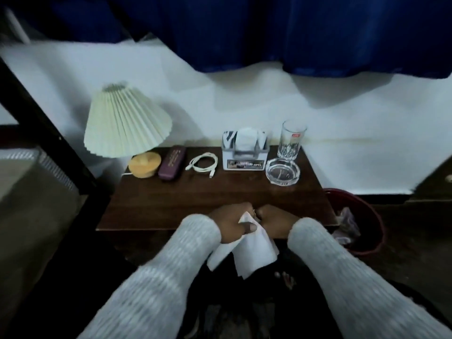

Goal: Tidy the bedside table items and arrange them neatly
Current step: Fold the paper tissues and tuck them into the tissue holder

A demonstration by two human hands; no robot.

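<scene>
A dark wooden bedside table (186, 201) carries a row of items along its back edge: a lamp with a pleated shade (124, 123) on a yellow base, a purple case (171, 162), a coiled white cable (202, 163), a tissue holder (245, 150), a drinking glass (291, 139) and a glass ashtray (283, 171). At the table's front edge my left hand (231, 222) and my right hand (276, 220) meet, both gripping a white tissue (249, 248) that hangs down below them.
A red waste bin (371, 221) with crumpled rubbish stands on the floor right of the table. A dark bed frame post (46, 133) slants at the left. Blue curtains (269, 33) hang over the white wall behind.
</scene>
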